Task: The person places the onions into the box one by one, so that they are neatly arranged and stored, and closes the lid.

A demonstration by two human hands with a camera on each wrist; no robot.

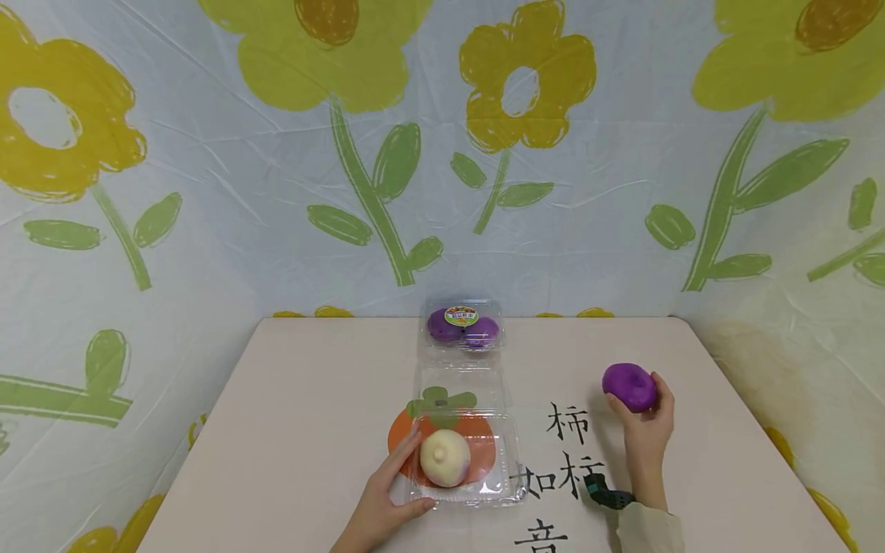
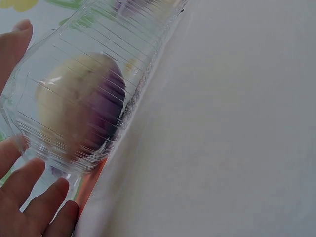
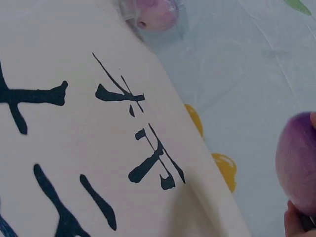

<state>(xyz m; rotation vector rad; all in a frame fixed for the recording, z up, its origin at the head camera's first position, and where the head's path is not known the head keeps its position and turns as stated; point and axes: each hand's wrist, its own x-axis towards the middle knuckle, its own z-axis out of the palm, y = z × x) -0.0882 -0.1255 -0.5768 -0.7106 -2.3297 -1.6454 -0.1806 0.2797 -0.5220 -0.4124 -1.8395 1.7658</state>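
Note:
My left hand [image 1: 387,491] holds the near left corner of an open clear plastic clamshell box [image 1: 508,461], fingers along its side and thumb at its front edge. Inside the box lies a round cream and purple turnip-like piece [image 1: 445,458], its small knob facing up; the left wrist view shows its purple side [image 2: 106,106] through the ribbed wall. The lid [image 1: 459,388] is folded back, away from me. Raised over the right side of the table, my right hand [image 1: 648,430] grips a round purple piece [image 1: 629,386], seen partly at the edge of the right wrist view [image 3: 296,163].
Another clear box [image 1: 498,315], closed and labelled, stands at the table's back edge with two purple pieces [image 1: 482,332] in it. The table top [image 1: 304,399] bears a printed orange persimmon and black characters. A flowered cloth [image 1: 442,230] hangs behind the table.

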